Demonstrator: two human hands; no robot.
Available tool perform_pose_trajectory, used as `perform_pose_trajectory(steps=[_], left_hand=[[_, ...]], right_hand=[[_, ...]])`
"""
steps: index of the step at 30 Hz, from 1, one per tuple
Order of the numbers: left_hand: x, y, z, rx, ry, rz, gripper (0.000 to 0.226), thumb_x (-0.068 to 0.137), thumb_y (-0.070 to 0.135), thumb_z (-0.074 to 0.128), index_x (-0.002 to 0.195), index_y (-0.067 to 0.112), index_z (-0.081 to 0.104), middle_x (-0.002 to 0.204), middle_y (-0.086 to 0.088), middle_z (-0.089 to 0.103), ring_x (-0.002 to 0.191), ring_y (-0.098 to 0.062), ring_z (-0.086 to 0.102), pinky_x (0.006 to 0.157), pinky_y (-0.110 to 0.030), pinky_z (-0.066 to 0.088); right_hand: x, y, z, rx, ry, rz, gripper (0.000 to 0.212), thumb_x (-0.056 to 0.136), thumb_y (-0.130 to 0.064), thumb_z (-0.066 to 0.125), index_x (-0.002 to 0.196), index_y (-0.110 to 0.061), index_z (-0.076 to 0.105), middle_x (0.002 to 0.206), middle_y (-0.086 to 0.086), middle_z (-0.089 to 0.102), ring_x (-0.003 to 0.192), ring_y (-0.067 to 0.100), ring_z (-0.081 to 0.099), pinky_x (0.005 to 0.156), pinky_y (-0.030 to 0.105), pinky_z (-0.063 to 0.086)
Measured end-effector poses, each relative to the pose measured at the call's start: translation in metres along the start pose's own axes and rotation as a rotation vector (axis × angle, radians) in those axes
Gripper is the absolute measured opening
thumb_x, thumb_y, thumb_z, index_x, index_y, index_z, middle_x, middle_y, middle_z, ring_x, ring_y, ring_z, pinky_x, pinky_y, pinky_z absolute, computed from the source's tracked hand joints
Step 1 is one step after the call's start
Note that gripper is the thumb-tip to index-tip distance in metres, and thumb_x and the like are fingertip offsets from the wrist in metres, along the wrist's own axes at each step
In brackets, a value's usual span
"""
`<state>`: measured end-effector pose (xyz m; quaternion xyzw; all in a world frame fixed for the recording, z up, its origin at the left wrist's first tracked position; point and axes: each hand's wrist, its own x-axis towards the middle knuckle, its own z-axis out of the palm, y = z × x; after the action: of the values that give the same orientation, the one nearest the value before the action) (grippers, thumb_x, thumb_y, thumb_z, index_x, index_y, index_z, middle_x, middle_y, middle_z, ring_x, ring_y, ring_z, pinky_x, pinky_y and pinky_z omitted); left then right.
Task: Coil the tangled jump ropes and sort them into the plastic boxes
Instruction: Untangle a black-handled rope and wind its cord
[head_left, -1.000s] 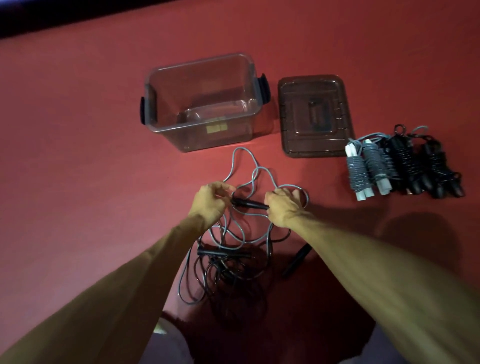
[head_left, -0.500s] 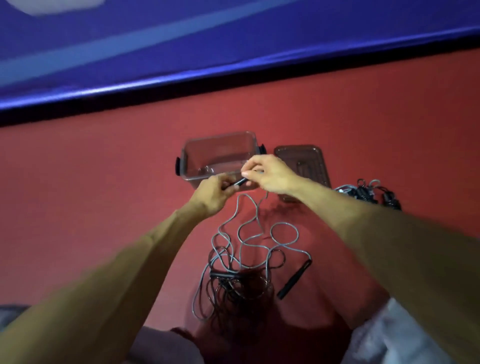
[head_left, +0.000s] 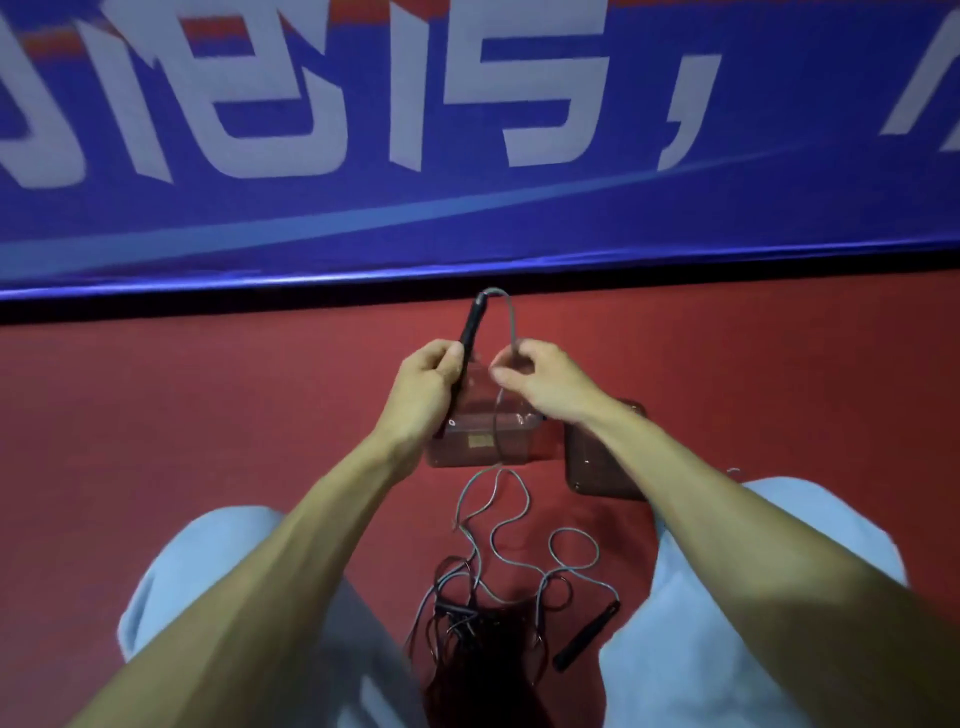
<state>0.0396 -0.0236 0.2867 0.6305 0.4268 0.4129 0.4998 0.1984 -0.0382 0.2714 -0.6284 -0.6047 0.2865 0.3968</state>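
Hidden: box (head_left: 467, 452) and lid (head_left: 589, 470) sit partly behind the wrists.
Left hand (head_left: 423, 387): fingers curled round the black handle (head_left: 470, 325), near upright, cord end up.
Right hand (head_left: 540, 379): pinches the grey cord (head_left: 511, 322).
Tangle (head_left: 483, 613): on the floor, between the knees.

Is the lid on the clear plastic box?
No, the brown translucent plastic lid lies flat beside the clear plastic box, to its right.

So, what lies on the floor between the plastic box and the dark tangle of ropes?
Head view: loose loops of the grey rope lie on the red floor there, running up to the right hand, which pinches it.
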Motion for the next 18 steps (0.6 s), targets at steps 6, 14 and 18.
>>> perform_pose_trajectory(steps=[6, 14, 18], left_hand=[[-0.001, 0.015, -0.002, -0.326, 0.047, -0.089, 0.029, 0.103, 0.027, 0.043, 0.084, 0.017, 0.063, 0.058, 0.004, 0.053, 0.052, -0.013, 0.044, 0.054, -0.029, 0.033], [0.003, 0.007, -0.016, -0.083, 0.169, -0.045, 0.012, 0.090, 0.008, 0.060, 0.088, 0.020, 0.057, 0.058, 0.005, 0.043, 0.046, -0.011, 0.037, 0.055, -0.031, 0.036], [0.004, -0.015, -0.021, 0.241, 0.040, -0.033, 0.010, 0.097, 0.017, 0.055, 0.098, 0.020, 0.064, 0.063, 0.003, 0.053, 0.054, -0.015, 0.051, 0.067, -0.045, 0.054]], right_hand=[[0.004, -0.004, 0.002, -0.129, 0.006, 0.010, 0.012, 0.092, -0.010, 0.059, 0.091, -0.021, 0.057, 0.090, -0.004, 0.059, 0.088, 0.017, 0.061, 0.079, 0.031, 0.051], [-0.011, -0.029, -0.013, 0.280, 0.081, 0.040, 0.009, 0.091, -0.008, 0.065, 0.086, -0.003, 0.070, 0.073, 0.010, 0.065, 0.068, 0.019, 0.066, 0.063, 0.034, 0.061], [-0.018, -0.042, -0.028, 0.586, 0.281, 0.037, 0.009, 0.091, -0.003, 0.062, 0.091, 0.003, 0.068, 0.072, 0.011, 0.062, 0.063, 0.016, 0.063, 0.063, 0.032, 0.061]])
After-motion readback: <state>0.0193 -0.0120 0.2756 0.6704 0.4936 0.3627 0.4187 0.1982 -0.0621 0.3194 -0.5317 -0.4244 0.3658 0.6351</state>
